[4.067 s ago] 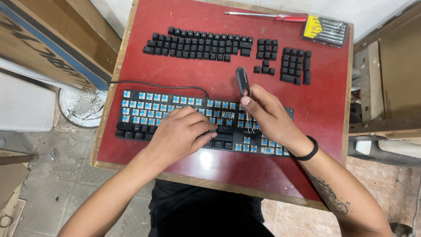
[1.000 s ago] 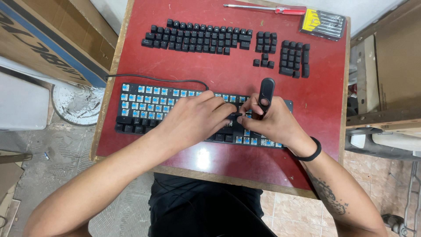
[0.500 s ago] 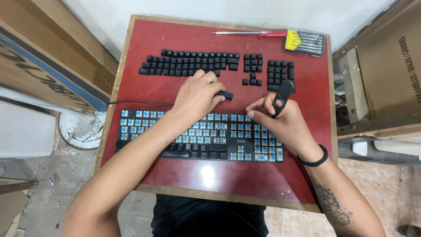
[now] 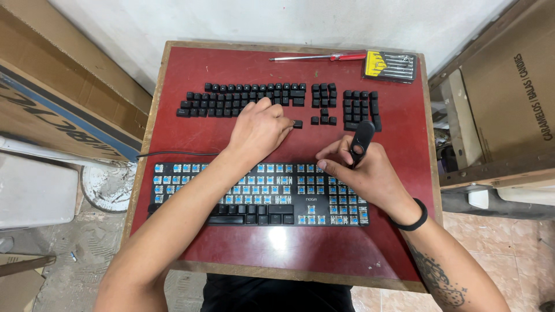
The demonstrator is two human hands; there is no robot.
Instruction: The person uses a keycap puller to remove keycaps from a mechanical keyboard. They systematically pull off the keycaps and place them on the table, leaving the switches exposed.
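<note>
1. Two hands at work over a red table, seen from the head camera looking down.
2. Nearest: black keyboard lies flat across the table's near half. Most keycaps are off, blue switches exposed; only a short run of black caps remains in the bottom rows. Its cable runs off to the left edge.
3. Right hand sits over the keyboard's right end, wrist in a black band. Grip is closed around a black keycap puller, which sticks up and away from the fingers, over the bare table just beyond the keyboard.
4. Left hand is past the keyboard's far edge, palm down, fingers curled. Fingertips pinch or touch a single black keycap on the table; can't tell whether it's lifted or resting.
5. Beyond that: removed keycaps laid out in rows in keyboard order, with the numpad block to the right, just beyond the puller.
6. Far edge: red-handled screwdriver lying flat, and next to it a yellow-and-black bit set case.
7. Cardboard boxes flank the table on both sides.
</note>
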